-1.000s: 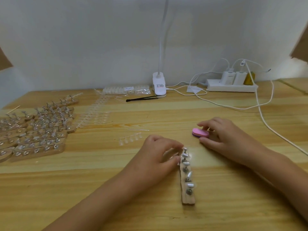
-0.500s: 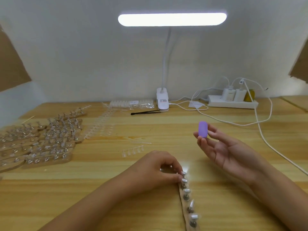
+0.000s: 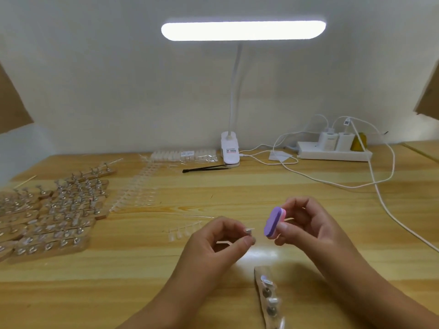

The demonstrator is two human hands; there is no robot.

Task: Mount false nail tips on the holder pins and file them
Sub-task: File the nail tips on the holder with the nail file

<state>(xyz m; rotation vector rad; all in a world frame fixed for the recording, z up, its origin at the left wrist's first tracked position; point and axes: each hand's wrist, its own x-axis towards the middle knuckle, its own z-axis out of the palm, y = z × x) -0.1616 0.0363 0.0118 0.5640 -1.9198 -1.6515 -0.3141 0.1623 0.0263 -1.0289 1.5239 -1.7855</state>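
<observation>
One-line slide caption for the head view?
Left hand pinches a pin-mounted nail tip; right hand holds a purple-pink file block beside it.

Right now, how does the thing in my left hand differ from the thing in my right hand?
The holder pin in your left hand is tiny and silvery with a clear nail tip; the file block in your right hand is far bigger, purple and pink. The pin is pinched by thumb and forefinger; the block is held by thumb and several fingers. Both are held off the table, close together but apart.
</observation>
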